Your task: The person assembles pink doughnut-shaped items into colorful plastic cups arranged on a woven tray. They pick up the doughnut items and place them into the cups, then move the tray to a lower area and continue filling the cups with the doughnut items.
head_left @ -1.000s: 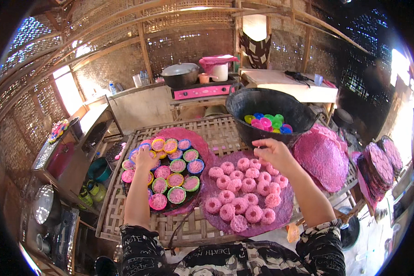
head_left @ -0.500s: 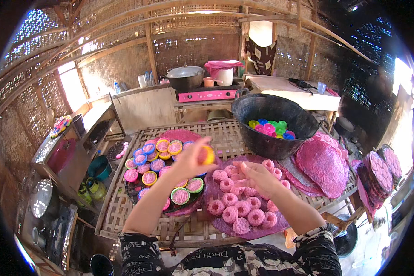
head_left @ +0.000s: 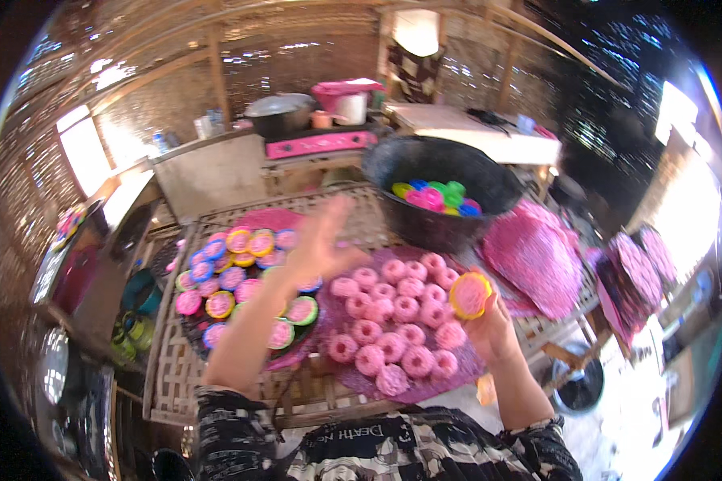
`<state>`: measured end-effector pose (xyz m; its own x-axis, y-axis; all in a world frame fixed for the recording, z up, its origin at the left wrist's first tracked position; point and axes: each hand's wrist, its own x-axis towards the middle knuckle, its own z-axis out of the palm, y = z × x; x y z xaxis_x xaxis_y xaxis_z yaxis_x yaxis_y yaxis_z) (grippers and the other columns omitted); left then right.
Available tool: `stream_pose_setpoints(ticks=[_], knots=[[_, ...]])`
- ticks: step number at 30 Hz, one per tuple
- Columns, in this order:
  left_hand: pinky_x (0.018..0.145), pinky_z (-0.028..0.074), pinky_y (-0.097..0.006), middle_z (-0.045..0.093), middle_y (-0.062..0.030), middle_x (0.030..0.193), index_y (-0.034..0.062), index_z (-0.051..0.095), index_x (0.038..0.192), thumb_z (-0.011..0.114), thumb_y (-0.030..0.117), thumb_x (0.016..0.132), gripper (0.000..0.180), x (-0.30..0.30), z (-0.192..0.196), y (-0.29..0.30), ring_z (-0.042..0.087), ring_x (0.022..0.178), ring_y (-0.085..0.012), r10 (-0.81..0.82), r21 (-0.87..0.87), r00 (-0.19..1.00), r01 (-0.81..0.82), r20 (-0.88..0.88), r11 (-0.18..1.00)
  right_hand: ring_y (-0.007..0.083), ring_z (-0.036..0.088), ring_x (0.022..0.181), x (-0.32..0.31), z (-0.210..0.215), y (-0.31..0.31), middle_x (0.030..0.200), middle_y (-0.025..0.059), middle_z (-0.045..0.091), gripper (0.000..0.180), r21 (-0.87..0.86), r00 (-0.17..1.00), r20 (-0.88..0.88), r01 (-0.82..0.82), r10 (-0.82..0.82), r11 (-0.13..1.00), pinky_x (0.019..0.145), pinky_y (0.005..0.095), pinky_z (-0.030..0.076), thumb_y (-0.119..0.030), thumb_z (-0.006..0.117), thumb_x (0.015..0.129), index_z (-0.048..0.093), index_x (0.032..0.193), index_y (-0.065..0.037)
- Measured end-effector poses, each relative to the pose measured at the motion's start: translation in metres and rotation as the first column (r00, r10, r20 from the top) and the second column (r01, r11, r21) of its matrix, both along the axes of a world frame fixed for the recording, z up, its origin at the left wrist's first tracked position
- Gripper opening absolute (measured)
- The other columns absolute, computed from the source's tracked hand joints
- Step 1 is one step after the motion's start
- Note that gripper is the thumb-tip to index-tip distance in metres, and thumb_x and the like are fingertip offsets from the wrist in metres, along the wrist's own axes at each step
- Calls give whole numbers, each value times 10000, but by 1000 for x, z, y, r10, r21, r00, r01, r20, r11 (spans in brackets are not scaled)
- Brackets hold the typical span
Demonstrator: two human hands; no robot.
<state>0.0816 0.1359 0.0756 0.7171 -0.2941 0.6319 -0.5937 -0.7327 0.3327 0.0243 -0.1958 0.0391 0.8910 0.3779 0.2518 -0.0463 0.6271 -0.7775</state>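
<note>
My right hand (head_left: 492,333) grips a yellow-rimmed mould cup (head_left: 471,295) filled with pink strands, its top facing me. It is raised beside the right edge of the pink ring-shaped cakes (head_left: 405,308), which sit close together on a round pink mat (head_left: 464,370). My left hand (head_left: 322,244), slightly blurred, is in the air with fingers apart and nothing in it. Left of it, several colourful mould cups (head_left: 233,278) filled with pink strands crowd a round, dark-edged base. My left forearm hides part of these cups.
Beyond the cakes stands a large black basin (head_left: 433,230) holding colourful cups (head_left: 441,197). Pink round mats (head_left: 535,256) are stacked at the right. Everything rests on a slatted bamboo table (head_left: 164,337). Farther back are a pink stove (head_left: 321,144) and a lidded pot (head_left: 281,114).
The yellow cup, at my left hand before, is now in my right hand, which has moved right. My left hand has opened and drawn left. The whole view has shifted.
</note>
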Motion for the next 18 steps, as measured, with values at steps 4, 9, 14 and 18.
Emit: stream_pose_setpoints(ticks=[4, 9, 14, 18], knots=[[1085, 264, -435, 367, -242, 1391, 47, 334, 1388, 710, 512, 700, 912, 41, -23, 118, 329, 1302, -389, 626, 347, 741, -536, -245, 770, 269, 525, 1070, 28, -33, -50, 1167, 137, 508, 561, -485, 691, 624, 708, -365, 513, 891, 365, 450, -177, 692, 780, 456, 1277, -67], [1054, 207, -599, 376, -152, 1419, 138, 330, 1404, 702, 568, 674, 925, 61, -65, 172, 311, 1330, -343, 651, 466, 553, -456, -520, 758, 397, 466, 1120, 22, -64, -59, 1198, 211, 455, 528, -718, 717, 695, 687, 54, 114, 946, 445, 404, -193, 721, 715, 540, 1206, -121], [1050, 191, -613, 405, -152, 1391, 180, 379, 1370, 760, 508, 622, 901, 57, -59, 170, 339, 1313, -319, 629, 420, 632, -472, -452, 775, 376, 482, 1121, 30, -38, -68, 1211, 206, 478, 573, -707, 704, 705, 689, 86, 159, 951, 430, 404, -219, 737, 714, 519, 1229, -96], [1059, 172, -602, 441, -139, 1320, 182, 440, 1322, 790, 473, 564, 884, 47, -50, 148, 356, 1281, -325, 719, 441, 589, -570, -369, 693, 366, 493, 1122, 56, 9, -61, 1217, 197, 495, 632, -500, 523, 847, 845, -98, 188, 948, 431, 411, -236, 756, 708, 486, 1256, -75]])
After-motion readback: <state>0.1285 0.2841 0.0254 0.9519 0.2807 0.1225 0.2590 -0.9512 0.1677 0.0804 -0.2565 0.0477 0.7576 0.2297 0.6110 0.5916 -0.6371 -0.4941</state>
